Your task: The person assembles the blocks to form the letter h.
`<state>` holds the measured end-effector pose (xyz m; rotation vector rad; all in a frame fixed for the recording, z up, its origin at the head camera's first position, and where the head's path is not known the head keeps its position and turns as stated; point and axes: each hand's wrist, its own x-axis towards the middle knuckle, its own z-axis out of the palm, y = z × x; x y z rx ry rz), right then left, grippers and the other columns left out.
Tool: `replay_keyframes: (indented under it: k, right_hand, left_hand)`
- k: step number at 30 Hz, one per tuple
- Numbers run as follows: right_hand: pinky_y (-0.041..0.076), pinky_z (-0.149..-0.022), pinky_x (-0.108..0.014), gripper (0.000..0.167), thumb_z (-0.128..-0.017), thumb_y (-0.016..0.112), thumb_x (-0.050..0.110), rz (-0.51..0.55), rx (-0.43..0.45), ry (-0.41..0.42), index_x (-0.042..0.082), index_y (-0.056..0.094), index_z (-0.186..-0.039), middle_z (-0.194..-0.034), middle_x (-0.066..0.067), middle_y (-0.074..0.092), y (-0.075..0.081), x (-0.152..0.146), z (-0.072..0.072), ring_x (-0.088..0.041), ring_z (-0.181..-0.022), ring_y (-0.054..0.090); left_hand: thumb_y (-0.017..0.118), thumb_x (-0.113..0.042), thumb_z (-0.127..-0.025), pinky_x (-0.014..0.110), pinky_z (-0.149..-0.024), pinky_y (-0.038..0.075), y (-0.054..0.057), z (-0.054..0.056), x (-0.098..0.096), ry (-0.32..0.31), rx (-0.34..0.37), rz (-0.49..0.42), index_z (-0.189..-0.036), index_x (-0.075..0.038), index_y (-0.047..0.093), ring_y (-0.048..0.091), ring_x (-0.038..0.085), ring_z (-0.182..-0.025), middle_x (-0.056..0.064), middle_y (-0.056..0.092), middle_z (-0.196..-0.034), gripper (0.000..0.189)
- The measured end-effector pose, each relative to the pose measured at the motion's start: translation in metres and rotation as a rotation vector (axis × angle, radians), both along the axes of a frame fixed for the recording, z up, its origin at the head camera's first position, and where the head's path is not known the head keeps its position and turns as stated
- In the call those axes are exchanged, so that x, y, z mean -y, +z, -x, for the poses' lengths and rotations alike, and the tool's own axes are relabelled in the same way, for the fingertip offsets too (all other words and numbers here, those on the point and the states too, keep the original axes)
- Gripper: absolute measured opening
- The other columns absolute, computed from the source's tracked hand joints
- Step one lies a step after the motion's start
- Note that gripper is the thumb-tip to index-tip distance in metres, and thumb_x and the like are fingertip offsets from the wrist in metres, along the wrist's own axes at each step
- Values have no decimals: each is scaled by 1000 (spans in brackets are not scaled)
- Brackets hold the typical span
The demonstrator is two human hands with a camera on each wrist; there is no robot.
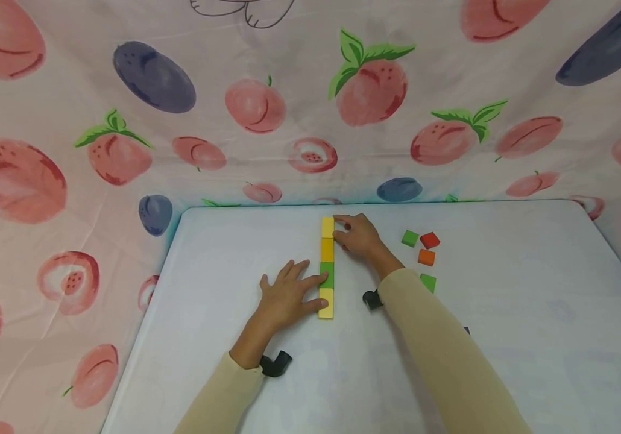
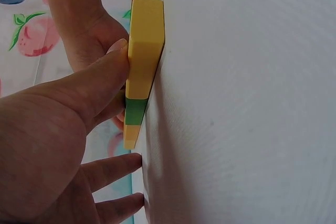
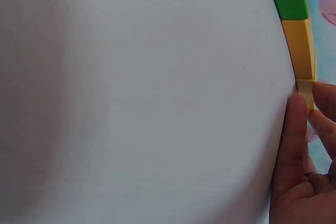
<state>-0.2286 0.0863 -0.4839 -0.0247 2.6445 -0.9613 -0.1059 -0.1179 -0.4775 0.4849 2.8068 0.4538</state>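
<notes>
A straight row of toy blocks runs away from me on the white table. From near to far, it has a yellow block [image 1: 325, 310], a green block [image 1: 330, 268], an orange-yellow block [image 1: 327, 250] and a yellow end block [image 1: 327, 227]. My left hand [image 1: 286, 299] lies at the row's left side with fingers spread; its thumb touches the near yellow block and its index finger the green one. At the far end, my right hand [image 1: 360, 238] holds the yellow end block [image 3: 304, 90] between thumb and fingers. Part of that block is hidden by the fingertips.
Right of the row lie loose blocks: a green one [image 1: 410, 238], a red one [image 1: 430, 240], an orange one [image 1: 426, 257] and another green one [image 1: 428, 281] partly behind the right sleeve [image 1: 441, 337]. A dark sliver shows beside that sleeve. Fruit-print cloth [image 1: 267, 150] hangs behind the table [image 1: 533, 289].
</notes>
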Motion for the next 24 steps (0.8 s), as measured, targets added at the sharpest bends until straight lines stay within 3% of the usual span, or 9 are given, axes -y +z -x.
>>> replay_keyframes:
  k: [5, 10, 15, 20, 24]
  right_hand:
    - [53, -102, -43, 55, -103, 58, 36, 45, 28, -9, 26, 44, -156, -134, -17, 52, 0, -2, 1, -26, -100, 62]
    - [60, -86, -33, 56, -104, 58, 40, 205, 109, -81, 25, 43, -156, -133, -13, 54, 5, -8, 2, -21, -84, 68]
    - [59, -85, -30, 52, -105, 56, 40, 359, 166, -130, 23, 47, -153, -129, -10, 59, 14, -22, 2, -24, -92, 64]
    - [56, -99, -40, 46, -106, 54, 37, 372, 135, -89, 16, 54, -147, -133, -12, 62, 28, -44, -2, -29, -109, 62]
    - [56, -100, -43, 46, -105, 57, 41, 285, 73, 8, 14, 60, -142, -131, -14, 63, 45, -66, -7, -30, -113, 63]
  left_hand:
    - [68, -60, -91, 85, -106, 19, -1, 0, 0, -3, 1, 3, -147, -44, 53, 25, 36, -155, 4, 37, -165, 60]
    - [68, -60, -91, 85, -106, 19, -2, 0, 1, -4, -3, -4, -147, -45, 53, 25, 36, -155, 3, 37, -165, 60]
    - [68, -60, -91, 85, -106, 18, -2, 1, 0, -2, 0, -5, -147, -45, 53, 25, 36, -155, 3, 36, -165, 60]
    - [68, -60, -91, 85, -107, 18, -1, 0, 0, -2, 6, -4, -147, -45, 52, 24, 36, -155, 3, 36, -165, 61]
    - [68, -59, -91, 85, -107, 18, 1, -1, 1, 3, 11, -8, -147, -44, 52, 24, 36, -155, 3, 36, -165, 60]
